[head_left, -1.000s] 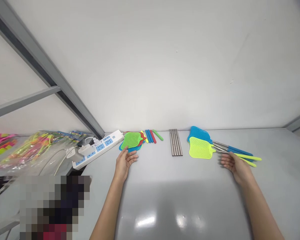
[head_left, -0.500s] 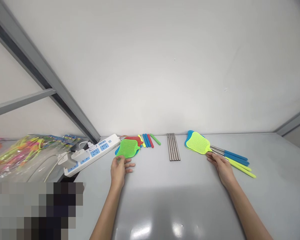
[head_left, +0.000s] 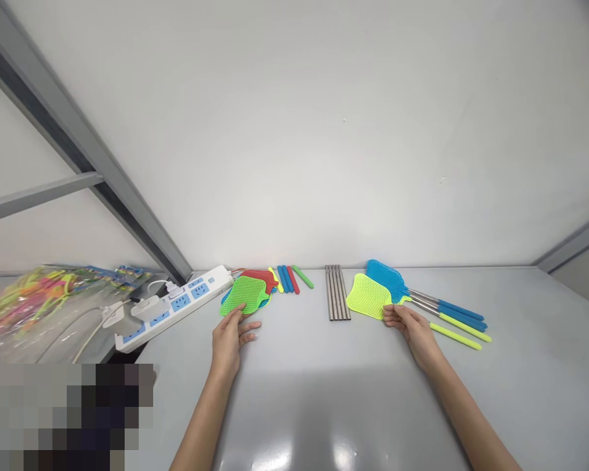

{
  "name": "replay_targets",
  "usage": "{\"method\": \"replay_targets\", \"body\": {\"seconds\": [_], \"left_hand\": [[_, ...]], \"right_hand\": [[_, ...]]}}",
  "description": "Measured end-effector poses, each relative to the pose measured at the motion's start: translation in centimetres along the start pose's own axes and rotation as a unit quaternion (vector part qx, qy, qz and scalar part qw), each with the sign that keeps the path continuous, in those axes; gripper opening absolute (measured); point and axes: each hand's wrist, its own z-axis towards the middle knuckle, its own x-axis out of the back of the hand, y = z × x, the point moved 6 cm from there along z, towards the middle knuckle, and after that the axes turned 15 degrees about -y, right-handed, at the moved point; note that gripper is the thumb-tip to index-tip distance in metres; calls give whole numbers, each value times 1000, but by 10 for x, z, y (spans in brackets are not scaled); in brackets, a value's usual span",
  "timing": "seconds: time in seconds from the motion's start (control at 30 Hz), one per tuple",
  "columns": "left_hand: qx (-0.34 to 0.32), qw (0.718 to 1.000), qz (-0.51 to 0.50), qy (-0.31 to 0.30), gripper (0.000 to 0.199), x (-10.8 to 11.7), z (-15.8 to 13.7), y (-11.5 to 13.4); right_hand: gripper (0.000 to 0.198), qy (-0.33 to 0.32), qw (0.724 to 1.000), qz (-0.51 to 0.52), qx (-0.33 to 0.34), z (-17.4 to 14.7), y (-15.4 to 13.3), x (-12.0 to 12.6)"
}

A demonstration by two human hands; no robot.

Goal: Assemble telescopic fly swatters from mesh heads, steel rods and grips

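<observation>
Head view: the left hand [head_left: 227, 340] pinches the green mesh head [head_left: 246, 293], outer fingers [head_left: 250, 325] spread. The right hand [head_left: 416, 332] pinches the yellow swatter [head_left: 369, 297]; metal tubes [head_left: 338, 294] lie between the hands.

I hold the yellow swatter [head_left: 369, 297] aslant — its perforated head to the left, its slim yellow grip angling rightward. On my left, the perforated green swatter head [head_left: 246, 293] lies topmost in its stack, stubby neck pointing right.

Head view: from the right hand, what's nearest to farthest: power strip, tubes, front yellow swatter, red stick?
1. Front yellow swatter: at the right hand.
2. Tubes: left of it.
3. Red stick: farther left.
4. Power strip: leftmost.
</observation>
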Motion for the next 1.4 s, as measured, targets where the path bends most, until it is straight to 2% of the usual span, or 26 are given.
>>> {"method": "replay_targets", "body": {"seconds": [0.1, 0.17, 0.27, 0.37, 0.47, 0.6, 0.73, 0.83, 0.97, 1.03, 1.13, 1.27, 1.33, 1.4], "left_hand": [[-1, 1000, -13, 4, 23, 1, 0, 1], [0, 1000, -18, 6, 22, 2, 0, 2], [1, 1000, -21, 3, 21, 1, 1, 2], [3, 1000, -21, 2, 20, 0, 2, 1], [2, 1000, -20, 2, 19, 1, 3, 1], [5, 1000, -9, 10, 22, 3, 4, 1], [11, 1000, -5, 17, 25, 4, 4, 0], [15, 1000, -4, 15, 26, 3, 5, 0], [23, 1000, -3, 10, 27, 2, 4, 0], [24, 1000, -3, 7, 28, 1, 4, 1], [21, 1000, -4, 6, 27, 2, 3, 1], [21, 1000, -2, 3, 27, 2, 4, 0], [22, 1000, -1, 1, 28, 1, 4, 0], [22, 1000, 0, -1, 29, 0, 4, 0]], "right_hand": [[30, 18, 999, -30, -9, -4, -4, 5], [36, 33, 996, -68, -48, -8, -4, 12], [45, 14, 981, -160, -111, -11, -2, 21], [34, 1, 957, -259, -127, -11, -4, 28], [30, -12, 959, -249, -134, -13, 1, 29], [36, -23, 983, -163, -78, -19, 1, 29], [40, 21, 993, -113, -14, -28, -9, 43], [40, 96, 988, -120, 9, -33, -24, 60], [40, 211, 962, -165, 56, -32, -50, 81], [41, 223, 957, -172, 63, -26, -61, 87], [41, 196, 955, -218, 43, -14, -75, 91], [27, 164, 918, -360, 9, -1, -89, 93], [26, 114, 920, -373, -26, 7, -85, 92], [31, 74, 936, -339, -53, 13, -76, 92]]}}
